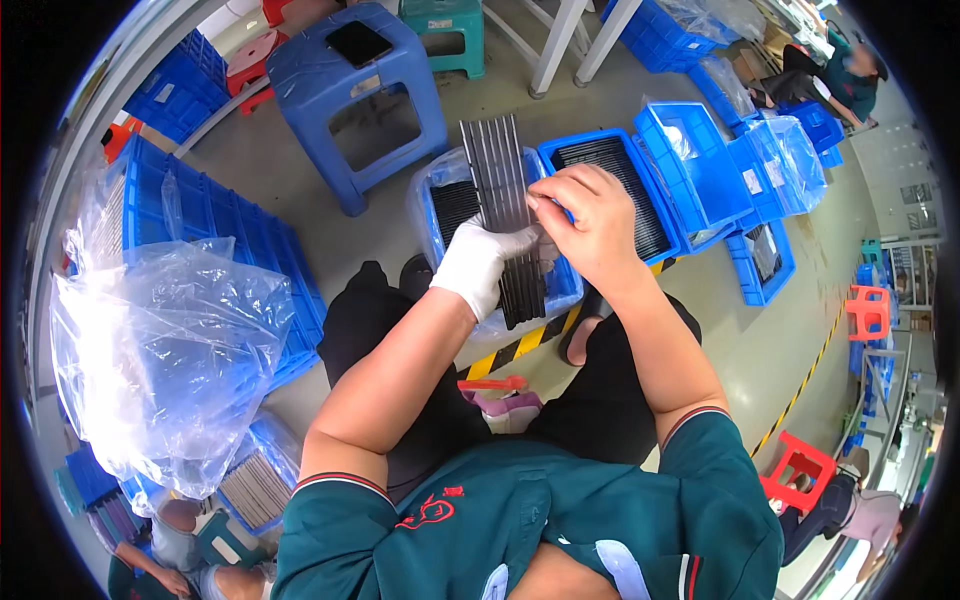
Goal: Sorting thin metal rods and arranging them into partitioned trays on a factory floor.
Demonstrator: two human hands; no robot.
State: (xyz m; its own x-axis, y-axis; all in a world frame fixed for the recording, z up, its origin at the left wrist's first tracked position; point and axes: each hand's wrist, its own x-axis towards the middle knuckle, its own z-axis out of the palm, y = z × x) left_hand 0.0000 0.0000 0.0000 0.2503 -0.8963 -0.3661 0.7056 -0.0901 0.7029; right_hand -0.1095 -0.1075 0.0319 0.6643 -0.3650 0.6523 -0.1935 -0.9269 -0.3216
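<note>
My left hand (477, 262), in a white glove, is wrapped round a bundle of long, thin dark strips (497, 170). The bundle stands nearly upright over an open blue crate lined with clear plastic (430, 215). At the bundle's right edge my bare right hand (592, 222) is closed in a pinch, thumb and forefinger together. Whatever lies between those fingertips is too small to make out. More dark strips fill the lined crate below, partly hidden by my hands, and also the blue crate (655, 225) to its right.
A blue stool (300, 75) carrying a black phone (358, 43) stands beyond the crates. On the left, plastic sheeting (170, 350) drapes over stacked blue crates (240, 225). More blue crates (700, 165) are at right. Yellow-black tape (520, 345) crosses the floor; other people sit nearby.
</note>
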